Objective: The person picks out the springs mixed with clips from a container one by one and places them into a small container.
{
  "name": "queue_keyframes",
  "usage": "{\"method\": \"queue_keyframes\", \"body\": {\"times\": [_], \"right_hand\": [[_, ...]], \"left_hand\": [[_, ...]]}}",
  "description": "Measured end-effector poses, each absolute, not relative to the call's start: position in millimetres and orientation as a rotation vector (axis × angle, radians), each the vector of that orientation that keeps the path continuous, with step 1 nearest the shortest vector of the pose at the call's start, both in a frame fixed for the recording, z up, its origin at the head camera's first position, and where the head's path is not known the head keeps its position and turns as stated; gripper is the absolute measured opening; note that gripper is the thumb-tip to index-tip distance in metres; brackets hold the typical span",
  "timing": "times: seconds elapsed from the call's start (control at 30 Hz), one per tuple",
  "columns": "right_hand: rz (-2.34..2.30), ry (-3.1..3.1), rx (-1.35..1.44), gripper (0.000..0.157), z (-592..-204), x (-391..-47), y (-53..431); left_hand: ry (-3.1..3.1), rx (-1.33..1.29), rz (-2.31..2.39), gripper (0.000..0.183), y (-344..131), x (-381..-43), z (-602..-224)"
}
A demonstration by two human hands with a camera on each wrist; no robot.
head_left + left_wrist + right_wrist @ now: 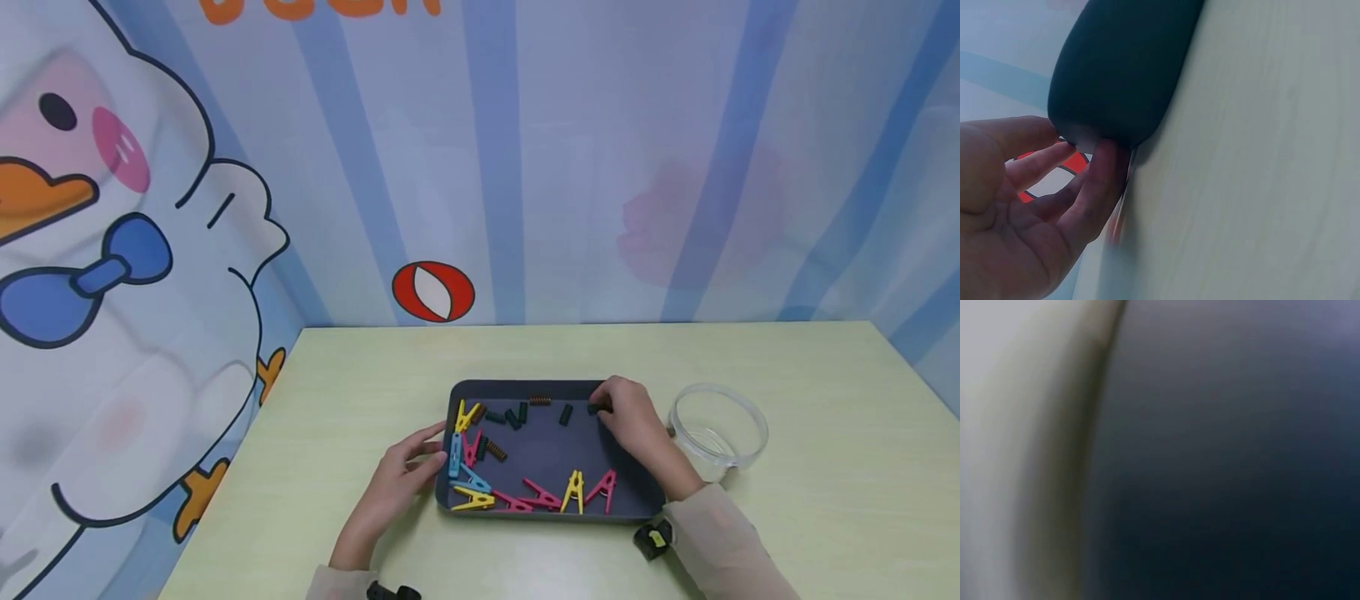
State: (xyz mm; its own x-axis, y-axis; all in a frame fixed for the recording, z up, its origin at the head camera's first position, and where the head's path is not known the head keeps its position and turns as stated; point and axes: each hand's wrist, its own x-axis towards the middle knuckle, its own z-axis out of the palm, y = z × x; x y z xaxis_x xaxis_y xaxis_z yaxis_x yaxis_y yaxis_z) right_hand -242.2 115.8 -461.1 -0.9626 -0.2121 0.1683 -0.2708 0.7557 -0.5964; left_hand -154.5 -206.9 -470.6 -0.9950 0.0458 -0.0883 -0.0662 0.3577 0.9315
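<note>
A dark grey tray (540,450) stands on the table with small coil springs and plastic clothespins in it. At its left wall, my left hand (401,475) touches the outside with fairly straight fingers; the left wrist view shows those fingertips against the tray's end (1110,75). My right hand (633,421) reaches over the far right corner and pinches a dark green spring (595,409), partly covered by the fingers. Nearby in the tray lie another dark green spring (566,414) and a brown spring (540,401). The right wrist view is blurred and shows no fingers clearly.
Pink, yellow and blue clothespins (573,492) line the tray's left and near sides. More springs (512,418) cluster at the far left inside. A clear round container (718,427) stands right of the tray, close to the right forearm. A printed curtain (555,167) hangs behind the table.
</note>
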Motion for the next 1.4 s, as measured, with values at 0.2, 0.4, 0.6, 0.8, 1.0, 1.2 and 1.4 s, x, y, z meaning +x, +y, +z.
{"method": "queue_keyframes", "body": {"times": [0.2, 0.4, 0.6, 0.8, 1.0, 1.2, 1.4], "right_hand": [[0.970, -2.868, 0.404, 0.015, -461.1, -243.0, 115.0], [0.948, -2.871, 0.441, 0.013, -461.7, -243.5, 115.2], [0.952, -2.872, 0.464, 0.013, -462.8, -243.1, 115.6], [0.941, -2.875, 0.487, 0.011, -464.2, -242.9, 116.1], [0.952, -2.892, 0.523, 0.011, -463.7, -242.2, 116.8], [0.969, -2.903, 0.539, 0.011, -463.1, -242.8, 117.3], [1.005, -2.888, 0.541, 0.010, -464.0, -244.1, 118.2]], "left_hand": [[2.499, -0.016, 1.737, 0.046, -207.1, -153.4, -470.0], [2.492, -0.022, 1.739, 0.046, -206.9, -153.3, -470.5], [2.493, -0.016, 1.738, 0.045, -206.8, -152.6, -469.4], [2.491, 0.008, 1.743, 0.044, -207.6, -153.5, -470.3], [2.492, 0.028, 1.739, 0.044, -208.7, -154.5, -471.5], [2.489, 0.029, 1.741, 0.044, -208.9, -154.7, -471.4], [2.480, 0.020, 1.746, 0.044, -208.9, -155.3, -470.6]]}}
